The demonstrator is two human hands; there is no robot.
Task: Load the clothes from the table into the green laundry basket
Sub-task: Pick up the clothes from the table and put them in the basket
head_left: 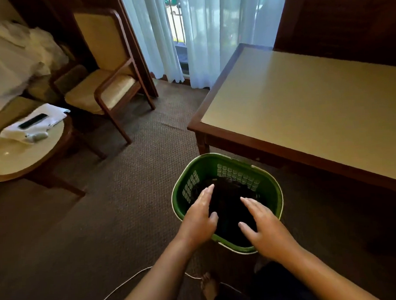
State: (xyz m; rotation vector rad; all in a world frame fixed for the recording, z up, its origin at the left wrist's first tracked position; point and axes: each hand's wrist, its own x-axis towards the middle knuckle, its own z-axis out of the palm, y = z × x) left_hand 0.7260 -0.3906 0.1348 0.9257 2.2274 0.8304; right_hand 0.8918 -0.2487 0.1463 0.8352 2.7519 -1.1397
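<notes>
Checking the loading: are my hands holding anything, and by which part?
Nothing: left hand and right hand are open, flat over the clothes in the basket.

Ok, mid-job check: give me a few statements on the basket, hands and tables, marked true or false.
1. The green basket stands on the carpet beside the table. True.
2. Dark clothes lie in the basket. True.
3. The left hand grips a shirt. False: its fingers are straight, holding nothing, over the basket.
4. The right hand rests on the table. False: it is open over the basket.
5. The remote lies in the basket. False: it lies on the small round table.
</notes>
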